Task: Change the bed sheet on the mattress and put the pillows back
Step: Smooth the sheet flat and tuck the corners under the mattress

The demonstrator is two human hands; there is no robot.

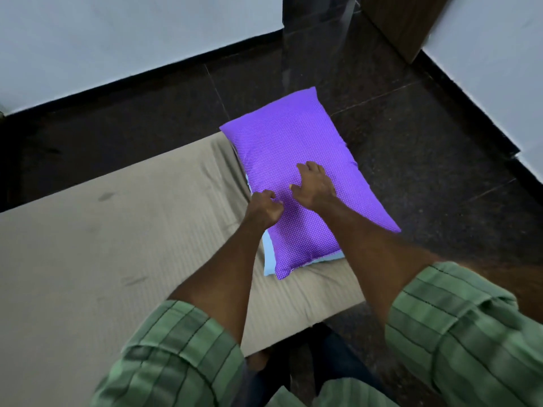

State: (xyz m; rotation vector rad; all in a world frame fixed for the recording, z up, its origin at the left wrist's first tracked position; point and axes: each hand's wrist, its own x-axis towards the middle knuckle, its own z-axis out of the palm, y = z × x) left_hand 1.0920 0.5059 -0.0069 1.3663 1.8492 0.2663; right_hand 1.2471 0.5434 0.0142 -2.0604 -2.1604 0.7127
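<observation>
A purple dotted pillow [289, 151] lies at the right end of a low mattress covered by a beige striped sheet [102, 245], overhanging the mattress edge onto the floor side. Under it a light blue pillow [269, 264] shows only as a thin strip along the near and left edges. My left hand [263, 208] is curled at the purple pillow's left edge and pinches its fabric. My right hand [314, 183] rests on top of the purple pillow with fingers bent into the cover.
Dark polished stone floor [426, 148] surrounds the mattress. White walls with black skirting [141, 74] run behind and to the right. A brown wooden door or cabinet [402, 22] stands at the top right. My legs are by the mattress's near corner.
</observation>
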